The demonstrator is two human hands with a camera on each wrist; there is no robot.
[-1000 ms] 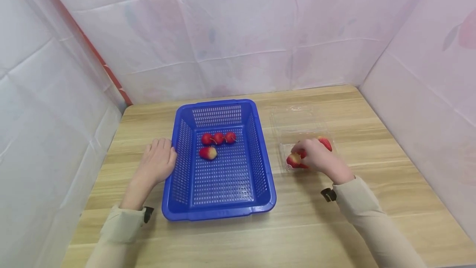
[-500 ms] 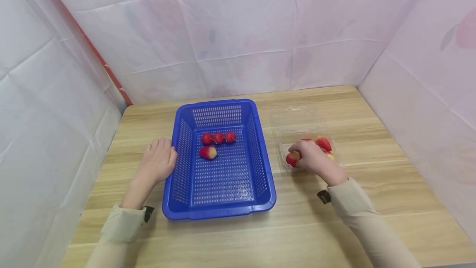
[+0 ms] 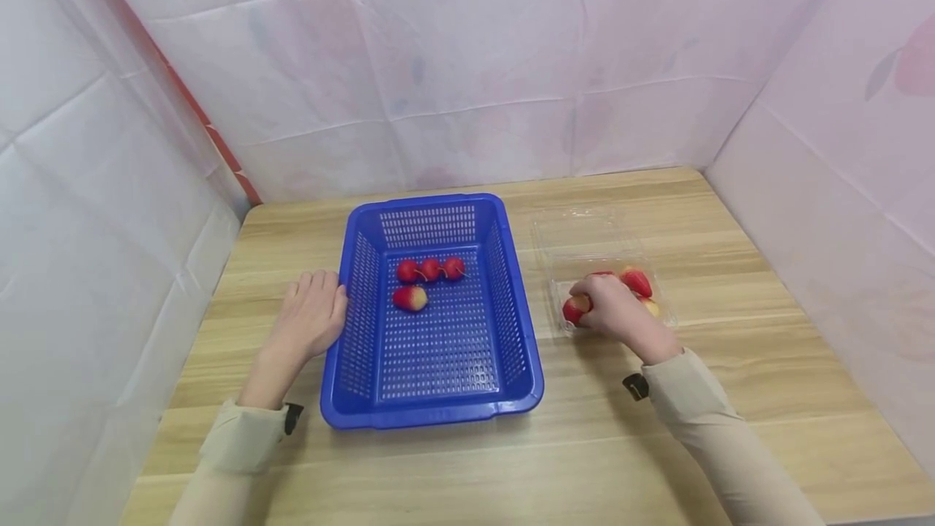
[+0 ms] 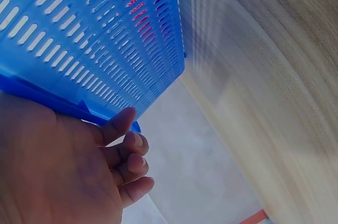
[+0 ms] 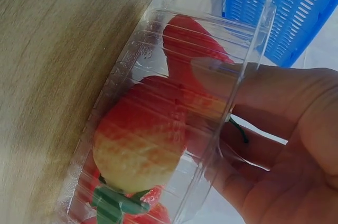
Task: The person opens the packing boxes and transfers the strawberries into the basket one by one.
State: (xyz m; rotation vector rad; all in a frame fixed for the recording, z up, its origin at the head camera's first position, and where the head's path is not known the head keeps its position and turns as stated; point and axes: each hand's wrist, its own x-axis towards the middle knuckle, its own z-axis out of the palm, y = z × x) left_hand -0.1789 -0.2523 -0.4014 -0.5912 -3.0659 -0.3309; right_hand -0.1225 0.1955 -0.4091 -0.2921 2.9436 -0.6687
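My left hand (image 3: 312, 315) rests at the left rim of a blue plastic basket (image 3: 431, 416). In the left wrist view its thumb lies along the basket's rim and the other fingers curl loosely below. On the right, my right hand (image 3: 621, 315) reaches into a clear plastic clamshell box (image 3: 584, 238) whose lid lies open. Its thumb and fingers pinch a red strawberry (image 5: 185, 39) near the box's left end; the fingers on the far side are partly hidden. Other red and yellow strawberries (image 5: 140, 134) lie beside it in the box.
Inside the basket are three small red cherry-like fruits (image 3: 431, 269) in a row and one red and yellow strawberry (image 3: 410, 299). Pale patterned cloth (image 3: 475, 71) stands around the back and sides of the wooden table (image 3: 467, 477).
My right hand has shifted slightly left within the box, and the strawberry at its fingertips has turned. More strawberries show to its right. My left hand has stayed at the basket's rim.
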